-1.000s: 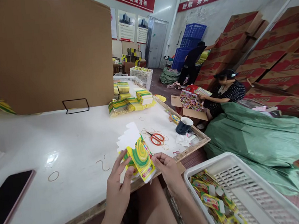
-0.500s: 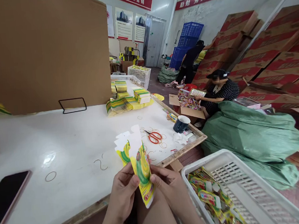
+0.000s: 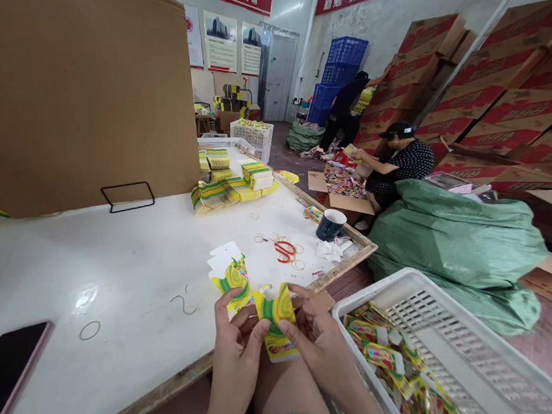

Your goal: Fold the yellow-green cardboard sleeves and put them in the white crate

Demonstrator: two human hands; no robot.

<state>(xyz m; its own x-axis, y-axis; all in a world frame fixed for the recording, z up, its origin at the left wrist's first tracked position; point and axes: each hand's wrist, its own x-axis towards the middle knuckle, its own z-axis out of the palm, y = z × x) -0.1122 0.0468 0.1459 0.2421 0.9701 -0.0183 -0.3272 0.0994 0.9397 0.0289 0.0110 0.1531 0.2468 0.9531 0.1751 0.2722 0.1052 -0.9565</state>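
Observation:
My left hand (image 3: pixel 235 347) and my right hand (image 3: pixel 315 333) meet at the near edge of the white table (image 3: pixel 130 266). Both pinch a yellow-green printed card carton (image 3: pixel 277 321), held flat between them. Under my left thumb is a small stack of the same flat cartons (image 3: pixel 231 273), white flaps pointing up. A white plastic basket (image 3: pixel 445 340) at my right knee holds several small printed packets (image 3: pixel 398 364).
Red-handled scissors (image 3: pixel 285 250) and loose rubber bands lie past my hands. A dark cup (image 3: pixel 330 224) sits at the table's right edge, a phone (image 3: pixel 9 372) at the left. Stacked cartons (image 3: pixel 228 189) and a tall cardboard sheet (image 3: pixel 70 96) stand behind. A seated person (image 3: pixel 396 163) works beside green sacks (image 3: pixel 456 248).
The front carton has come down and turned from edge-on to face me, held lower between both hands. The stack in my left hand has sunk a little.

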